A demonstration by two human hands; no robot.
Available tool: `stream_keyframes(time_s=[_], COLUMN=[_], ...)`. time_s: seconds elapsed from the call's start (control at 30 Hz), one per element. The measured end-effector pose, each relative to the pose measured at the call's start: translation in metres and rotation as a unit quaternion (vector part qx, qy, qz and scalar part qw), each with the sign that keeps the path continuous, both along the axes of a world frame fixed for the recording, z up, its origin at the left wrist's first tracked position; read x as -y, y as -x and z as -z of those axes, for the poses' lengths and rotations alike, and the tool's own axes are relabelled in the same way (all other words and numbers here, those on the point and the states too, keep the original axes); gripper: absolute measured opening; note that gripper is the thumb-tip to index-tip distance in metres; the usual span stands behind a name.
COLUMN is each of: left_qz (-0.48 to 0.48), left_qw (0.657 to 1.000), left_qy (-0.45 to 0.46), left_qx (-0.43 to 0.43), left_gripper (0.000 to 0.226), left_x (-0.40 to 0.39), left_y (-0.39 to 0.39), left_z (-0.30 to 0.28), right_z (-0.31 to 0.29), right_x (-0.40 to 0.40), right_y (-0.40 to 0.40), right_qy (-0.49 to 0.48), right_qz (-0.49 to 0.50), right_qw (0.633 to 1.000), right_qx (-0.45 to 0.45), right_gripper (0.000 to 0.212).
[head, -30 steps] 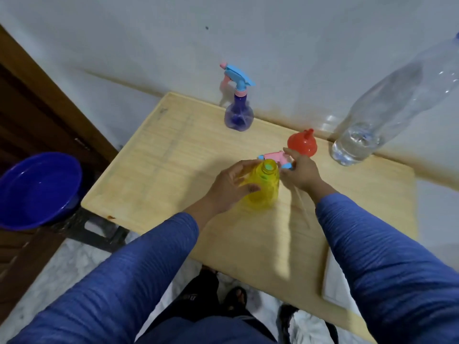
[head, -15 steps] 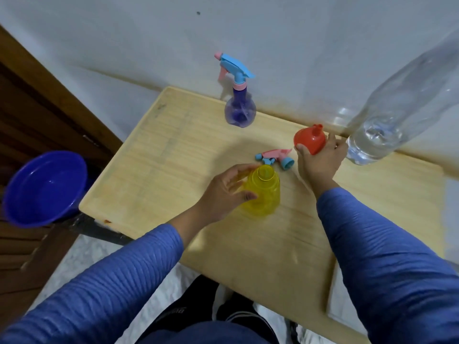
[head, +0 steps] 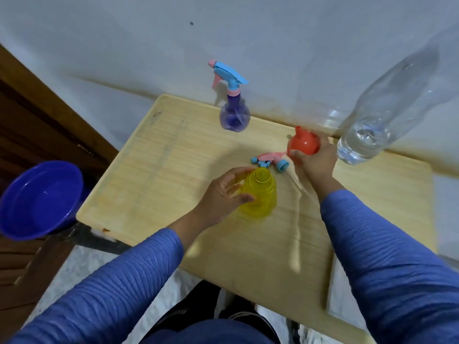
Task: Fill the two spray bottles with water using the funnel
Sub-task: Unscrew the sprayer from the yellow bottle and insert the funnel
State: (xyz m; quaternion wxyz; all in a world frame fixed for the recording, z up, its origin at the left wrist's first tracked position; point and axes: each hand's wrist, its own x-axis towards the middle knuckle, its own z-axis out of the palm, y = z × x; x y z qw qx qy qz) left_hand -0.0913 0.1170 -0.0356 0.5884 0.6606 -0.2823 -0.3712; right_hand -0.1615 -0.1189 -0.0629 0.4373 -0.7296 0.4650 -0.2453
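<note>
A yellow spray bottle point(head: 262, 194) stands uncapped mid-table, and my left hand point(head: 223, 194) grips its side. Its pink-and-blue spray head point(head: 269, 160) lies on the wooden table point(head: 154, 170) just behind it, its thin tube trailing toward me. My right hand point(head: 315, 160) holds the red funnel point(head: 304, 144) with its spout pointing up and away. A purple spray bottle point(head: 234, 115) with a blue-and-pink trigger head screwed on stands by the wall. A large clear water bottle point(head: 387, 112) with a little water stands at the right rear.
A blue plastic basin point(head: 37, 199) sits left of the table, lower down, beside a brown wooden door. The table backs onto a white wall. My legs and feet show under the near edge.
My right hand left the spray head on the table, reached right and took hold of the red funnel. My left hand stayed on the yellow bottle.
</note>
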Motion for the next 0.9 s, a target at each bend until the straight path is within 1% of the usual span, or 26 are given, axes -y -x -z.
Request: stream_keyframes(time_s=[0.07, 0.1, 0.17, 0.2, 0.23, 0.3, 0.37, 0.5, 0.57, 0.73, 0.9], left_qz=[0.004, 0.003, -0.002, -0.003, -0.002, 0.002, 0.008, 0.013, 0.021, 0.018, 0.021], left_qw=[1.000, 1.000, 1.000, 1.000, 1.000, 1.000, 1.000, 0.998, 0.998, 0.997, 0.996], left_qy=[0.001, 0.001, 0.007, 0.012, 0.014, 0.022, 0.028, 0.047, 0.059, 0.070, 0.084], left_qx=[-0.004, -0.007, -0.011, -0.010, -0.010, -0.006, 0.000, -0.028, -0.025, -0.010, -0.023], left_gripper=[0.054, 0.054, 0.053, 0.053, 0.053, 0.053, 0.054, 0.052, 0.051, 0.051, 0.051], left_x=[0.000, 0.000, 0.001, 0.001, 0.001, 0.001, 0.000, -0.002, -0.002, -0.004, -0.005], left_y=[0.000, 0.000, 0.001, 0.001, 0.001, 0.001, 0.001, 0.002, 0.003, 0.005, 0.006], left_z=[-0.001, -0.002, -0.003, -0.002, -0.002, -0.003, -0.003, -0.002, -0.002, -0.004, -0.004], right_z=[-0.008, -0.012, -0.022, -0.030, -0.036, -0.052, -0.070, -0.110, -0.127, -0.149, -0.138], right_x=[-0.005, -0.008, -0.016, -0.021, -0.026, -0.033, -0.040, -0.056, -0.065, -0.082, -0.097], right_y=[0.010, 0.014, 0.024, 0.029, 0.034, 0.041, 0.046, 0.057, 0.060, 0.064, 0.066], right_qy=[-0.024, -0.028, -0.003, 0.006, 0.007, -0.029, -0.052, 0.005, 0.030, 0.088, 0.158], right_qz=[-0.011, -0.016, -0.025, -0.028, -0.030, -0.029, -0.043, -0.104, -0.132, -0.205, -0.271], right_qw=[1.000, 0.999, 0.999, 0.998, 0.998, 0.993, 0.986, 0.979, 0.974, 0.963, 0.947], right_qx=[0.014, 0.026, 0.040, 0.047, 0.062, 0.114, 0.153, 0.176, 0.182, 0.152, 0.069], right_gripper=[0.067, 0.060, 0.045, 0.043, 0.044, 0.050, 0.050, 0.046, 0.045, 0.044, 0.039])
